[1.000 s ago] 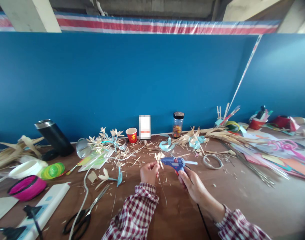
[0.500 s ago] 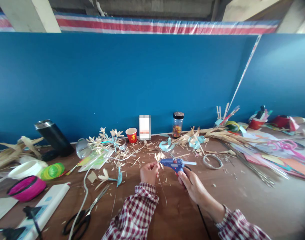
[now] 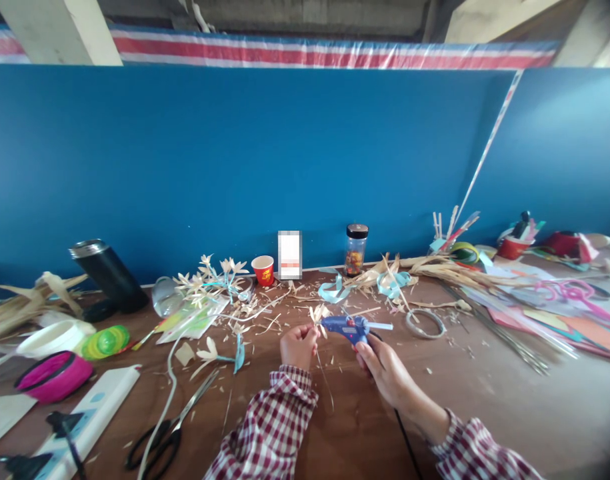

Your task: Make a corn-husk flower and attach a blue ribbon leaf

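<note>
- The left hand [image 3: 297, 347] is closed around the thin stem of a small straw flower [image 3: 318, 313], which it holds upright above the table [image 3: 365, 427]; the petals stand just over the fingers.
- The right hand [image 3: 379, 363] is wrapped around the grip of a blue glue gun [image 3: 349, 327]. Its long axis lies almost level, with the nozzle pointing left, touching or nearly touching the flower head.
- The flower is directly left of the gun tip, so the left hand is nearer to it.
- A black cord [image 3: 407, 447] runs from the gun toward the person.
- Around them lie straw scraps [image 3: 265, 320], a wire coil [image 3: 425, 323] to the right, scissors [image 3: 165, 427] to the left and finished flowers [image 3: 212, 273] further back.
- Nothing stands between the two hands.
</note>
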`<state>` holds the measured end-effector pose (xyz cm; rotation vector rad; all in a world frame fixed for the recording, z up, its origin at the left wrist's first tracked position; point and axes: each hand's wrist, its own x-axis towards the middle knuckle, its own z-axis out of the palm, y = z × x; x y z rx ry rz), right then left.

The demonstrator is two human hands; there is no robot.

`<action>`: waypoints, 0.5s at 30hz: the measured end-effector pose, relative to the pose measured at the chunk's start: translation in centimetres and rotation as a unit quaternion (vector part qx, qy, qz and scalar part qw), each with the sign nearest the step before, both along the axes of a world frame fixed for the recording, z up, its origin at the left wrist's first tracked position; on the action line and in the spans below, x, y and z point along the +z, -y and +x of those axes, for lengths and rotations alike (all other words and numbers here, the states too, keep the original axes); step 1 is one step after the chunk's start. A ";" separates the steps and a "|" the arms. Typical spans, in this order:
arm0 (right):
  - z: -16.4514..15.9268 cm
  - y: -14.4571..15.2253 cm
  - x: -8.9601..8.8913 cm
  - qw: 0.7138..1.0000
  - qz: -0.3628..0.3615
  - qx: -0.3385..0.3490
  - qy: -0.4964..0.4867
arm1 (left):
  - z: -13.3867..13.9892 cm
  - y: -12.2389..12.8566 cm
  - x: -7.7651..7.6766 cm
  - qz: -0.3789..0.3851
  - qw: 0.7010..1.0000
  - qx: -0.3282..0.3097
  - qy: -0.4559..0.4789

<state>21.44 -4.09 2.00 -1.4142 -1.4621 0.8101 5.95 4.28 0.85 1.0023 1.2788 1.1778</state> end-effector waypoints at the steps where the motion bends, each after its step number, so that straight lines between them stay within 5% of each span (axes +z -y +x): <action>1: 0.0 0.0 0.0 1.000 0.001 0.000 0.001 | 0.0 0.0 0.0 0.000 1.000 -0.001 0.000; 15: -0.3 0.0 0.2 0.999 -0.015 0.010 -0.038 | 0.1 -0.1 0.0 0.001 1.000 0.013 -0.014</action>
